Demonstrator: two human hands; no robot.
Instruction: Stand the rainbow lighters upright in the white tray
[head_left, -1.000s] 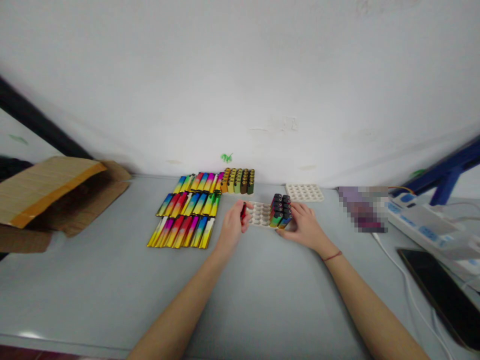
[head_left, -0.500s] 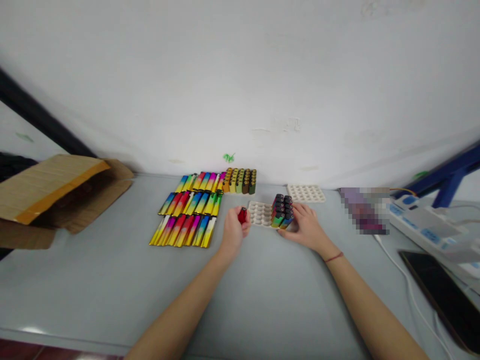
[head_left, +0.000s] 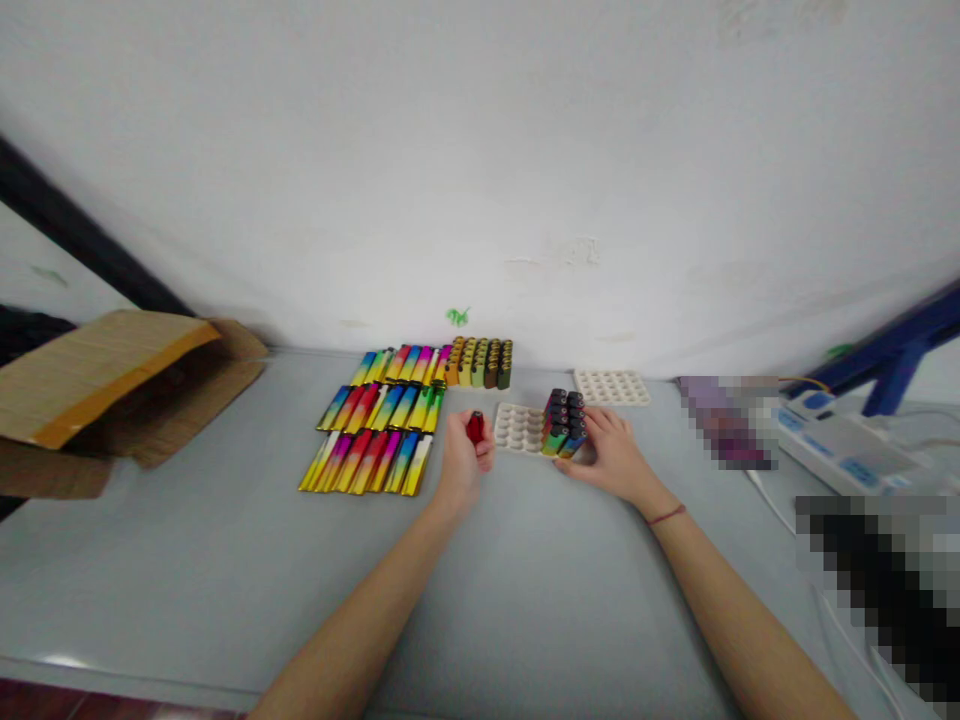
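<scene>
Two rows of lighters (head_left: pixel 557 428) stand in the white tray (head_left: pixel 517 430), right end; left cells unfilled. Left hand (head_left: pixel 459 465) grips a red lighter (head_left: pixel 475 427) just beside it; right hand (head_left: pixel 611 450) cups that end, grip unclear.

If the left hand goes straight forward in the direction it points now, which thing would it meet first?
Probably the block of upright gold-topped lighters near the wall: the left hand, gripping a red lighter, points roughly that way. Height is unclear, so it might pass above them.
</scene>
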